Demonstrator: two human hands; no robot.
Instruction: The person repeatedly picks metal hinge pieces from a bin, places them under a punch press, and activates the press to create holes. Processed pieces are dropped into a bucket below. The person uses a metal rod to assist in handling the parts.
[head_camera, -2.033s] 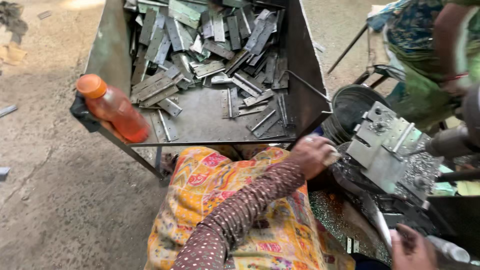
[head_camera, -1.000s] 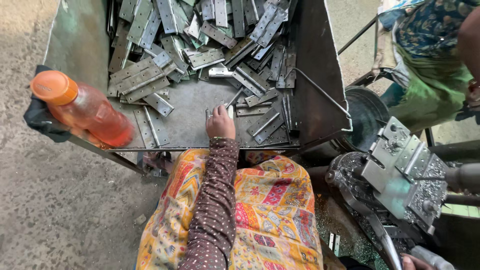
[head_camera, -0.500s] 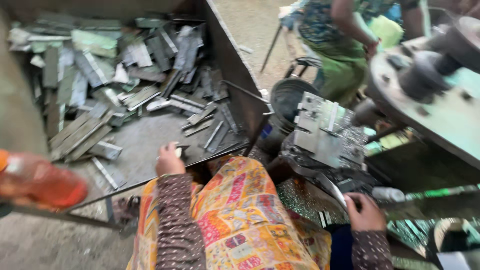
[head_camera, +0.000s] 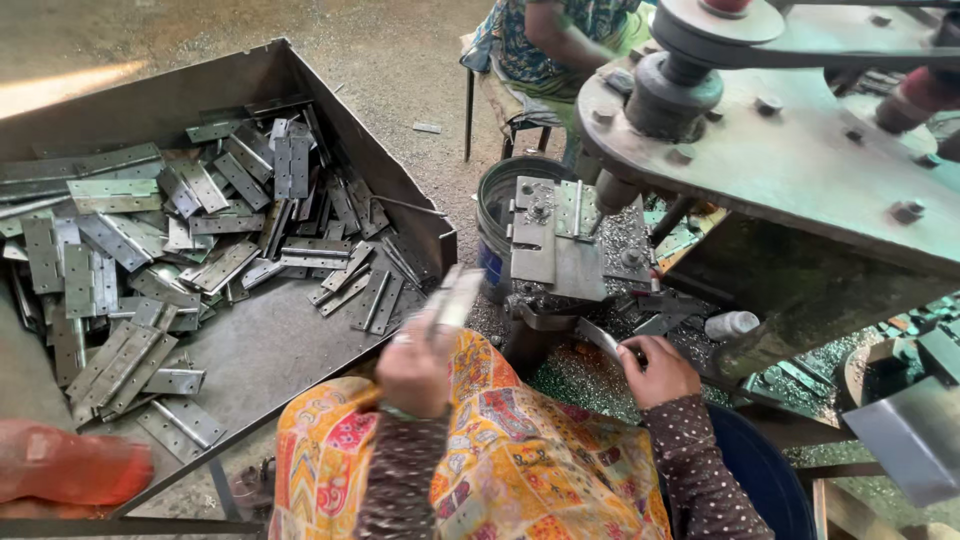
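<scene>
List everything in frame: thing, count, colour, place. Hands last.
metal bin: one, grey, left
hinge plates: many, grey, piled in bin
bottle: one, orange, blurred, bottom left
press machine: one, grey-green, right
bucket: one, dark, beside the machine
metal shavings: heap, silvery, under the machine
other person: one, patterned clothes, seated, top centre
left hand: holds a blurred hinge plate, centre
right hand: grips a metal piece at the machine
</scene>
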